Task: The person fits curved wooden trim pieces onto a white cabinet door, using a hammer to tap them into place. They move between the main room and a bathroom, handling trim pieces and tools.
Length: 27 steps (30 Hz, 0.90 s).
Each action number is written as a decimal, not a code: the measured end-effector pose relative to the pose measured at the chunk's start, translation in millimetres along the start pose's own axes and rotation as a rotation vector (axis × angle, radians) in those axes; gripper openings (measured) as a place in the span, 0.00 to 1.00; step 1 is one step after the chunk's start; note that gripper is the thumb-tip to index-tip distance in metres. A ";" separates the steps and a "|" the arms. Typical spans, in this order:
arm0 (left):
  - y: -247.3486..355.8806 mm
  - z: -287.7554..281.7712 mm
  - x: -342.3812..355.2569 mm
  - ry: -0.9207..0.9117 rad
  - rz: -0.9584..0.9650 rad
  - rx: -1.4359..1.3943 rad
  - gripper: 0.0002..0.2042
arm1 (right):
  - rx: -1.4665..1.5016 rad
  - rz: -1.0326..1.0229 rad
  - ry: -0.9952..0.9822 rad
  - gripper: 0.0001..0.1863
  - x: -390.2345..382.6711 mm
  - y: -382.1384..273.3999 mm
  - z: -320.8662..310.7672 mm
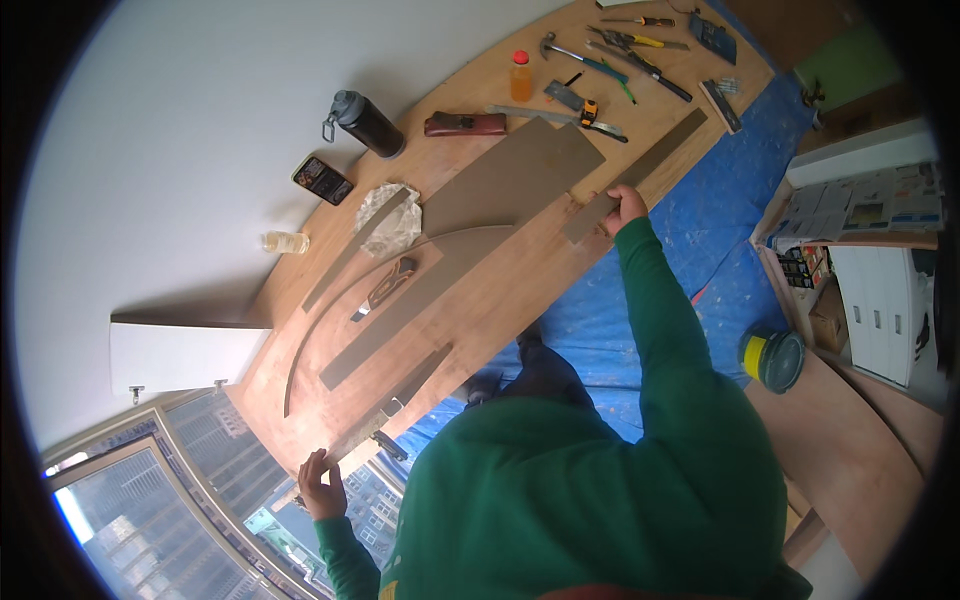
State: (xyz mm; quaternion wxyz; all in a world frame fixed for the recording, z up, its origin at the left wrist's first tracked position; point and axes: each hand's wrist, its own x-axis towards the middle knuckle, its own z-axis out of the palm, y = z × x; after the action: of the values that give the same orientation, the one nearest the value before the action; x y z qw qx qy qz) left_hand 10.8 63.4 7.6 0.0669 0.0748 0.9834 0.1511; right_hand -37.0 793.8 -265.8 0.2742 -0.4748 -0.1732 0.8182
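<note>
At the table's near left end, my left hand [322,487] pinches the end of a narrow grey-brown strip [425,372], which runs along the front edge. Farther right, my right hand [627,208] has its fingers closed on a short grey-brown piece [590,219] at the same edge. Beyond it lies another length of strip [665,148]; my fingers hide whether the two join. A wide grey-brown board [520,170], a long straight strip [420,318] and a thin curved strip [330,318] lie farther in. A utility knife [385,289] rests between strips.
Along the back are a dark bottle [368,124], a phone [323,180], crumpled paper [392,228], a red case [465,124] and an orange-liquid bottle [521,78]. A hammer [585,55] and several tools occupy the far right. Blue sheeting [640,310] covers the floor; a bucket [773,360] stands there.
</note>
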 end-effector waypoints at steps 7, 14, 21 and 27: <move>-1.9 -5.9 -8.8 0.012 0.077 0.057 0.15 | -0.405 -0.215 -0.345 0.36 -193.6 -34.6 57.7; -17.1 -8.9 -7.5 0.186 0.175 0.032 0.14 | -1.052 -0.419 -0.894 0.37 -351.2 0.1 88.6; -36.0 -8.5 -21.3 0.280 0.153 -0.086 0.16 | -1.244 -0.271 -1.152 0.31 -445.9 56.1 123.0; -37.6 -2.6 -22.7 0.339 0.169 -0.094 0.16 | -1.313 -0.175 -1.299 0.26 -467.3 92.7 150.0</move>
State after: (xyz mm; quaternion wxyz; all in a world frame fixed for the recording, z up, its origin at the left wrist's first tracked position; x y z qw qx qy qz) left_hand 27.8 23.4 0.9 -0.1092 0.1272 0.9628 0.2122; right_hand -7.8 430.6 75.9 -0.1398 0.0315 -0.7565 0.6381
